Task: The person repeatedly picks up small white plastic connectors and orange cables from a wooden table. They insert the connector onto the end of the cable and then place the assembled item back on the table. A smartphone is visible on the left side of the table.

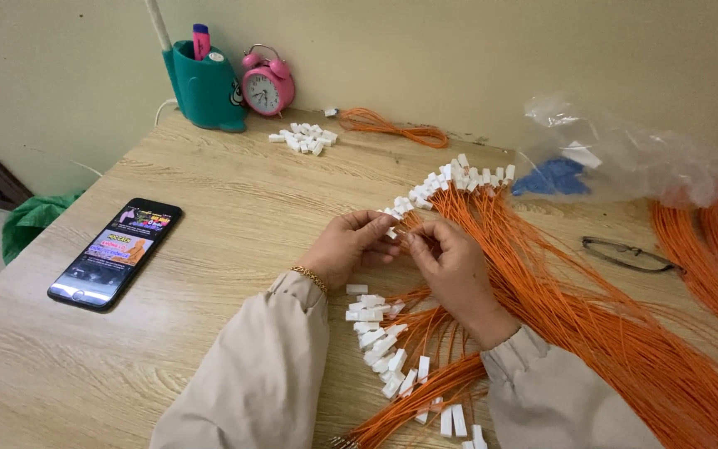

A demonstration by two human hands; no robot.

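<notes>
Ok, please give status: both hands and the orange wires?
Left hand and right hand pinch one small white connector together. Orange wires fan across wooden table. Loose connectors lie below the hands; nothing blocks.

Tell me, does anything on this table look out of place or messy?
Nothing looks damaged or spilled. The one stray item is a pair of glasses lying on the table half under the orange wires, right of both hands. A small pile of white connectors sits apart near the pink alarm clock.

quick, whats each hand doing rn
Left hand: fingers pinched on a white connector.
Right hand: pinched on an orange wire at that connector.
</notes>
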